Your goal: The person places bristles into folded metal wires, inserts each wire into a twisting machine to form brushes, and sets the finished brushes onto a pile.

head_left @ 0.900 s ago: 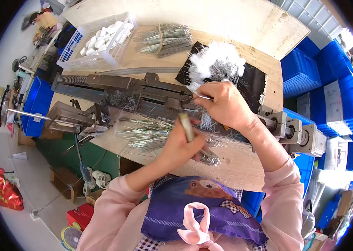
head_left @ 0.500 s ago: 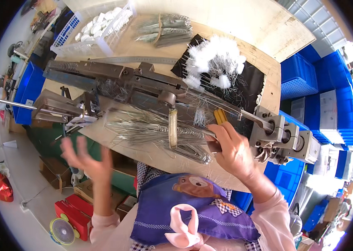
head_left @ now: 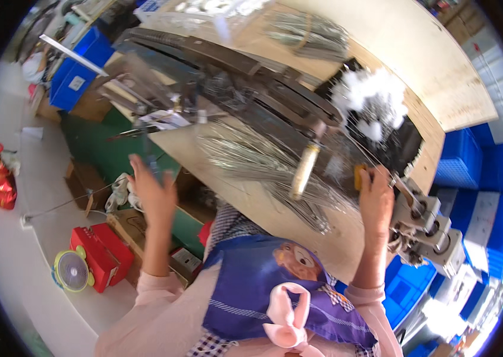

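Note:
My left hand is raised off the table's front left edge, fingers apart and blurred, with nothing seen in it. At the machine's right end, my right hand has its fingers bent together beside a yellow block and a thin metal rod; what they pinch is hidden. Between my hands, bent metal wires lie in a loose bundle on the wooden table. A dark metal twisting machine runs slantwise behind them, and its lever with a pale handle hangs over the wires.
White-bristled wire brushes are heaped on black cloth at the back right. Behind the machine lie a banded wire bundle and a basket of white round pieces. Blue bins stand right; a small fan is on the left.
My right hand has left the wire bundle and moved right to the yellow block and rod end. My left hand stays raised and open. The whole view has shifted and tilted.

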The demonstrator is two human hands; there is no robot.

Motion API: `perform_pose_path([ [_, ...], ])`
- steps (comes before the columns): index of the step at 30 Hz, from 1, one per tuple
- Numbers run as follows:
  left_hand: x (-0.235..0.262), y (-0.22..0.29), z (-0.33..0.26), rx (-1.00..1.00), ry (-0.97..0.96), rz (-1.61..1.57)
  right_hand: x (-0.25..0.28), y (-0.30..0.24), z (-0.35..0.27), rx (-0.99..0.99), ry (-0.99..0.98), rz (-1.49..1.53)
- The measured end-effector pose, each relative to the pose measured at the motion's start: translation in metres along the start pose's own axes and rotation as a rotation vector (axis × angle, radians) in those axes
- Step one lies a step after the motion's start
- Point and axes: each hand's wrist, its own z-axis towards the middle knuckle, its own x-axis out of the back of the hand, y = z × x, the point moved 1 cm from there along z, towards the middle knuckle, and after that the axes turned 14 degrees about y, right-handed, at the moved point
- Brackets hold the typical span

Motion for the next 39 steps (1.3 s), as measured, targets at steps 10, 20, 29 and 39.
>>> perform_pose_path([
  [10, -0.054, 0.069, 0.058, 1.330, -0.770, -1.295, 0.012, -0.009, 0.003, -0.088, 0.121, 0.275],
  [20, 0.019, 0.180, 0.062, 0.802, -0.573, -1.773, -0.005, -0.011, 0.000, 0.011, 0.133, 0.088],
  [29, 0.013, 0.286, 0.065, 1.145, -1.529, -1.793, 0.033, -0.018, -0.011, 0.038, 0.049, 0.333],
  [39, 0.015, 0.274, 0.061, 1.134, -1.147, -1.785, 0.119, -0.028, 0.080, 0.266, 0.317, 0.418],
])
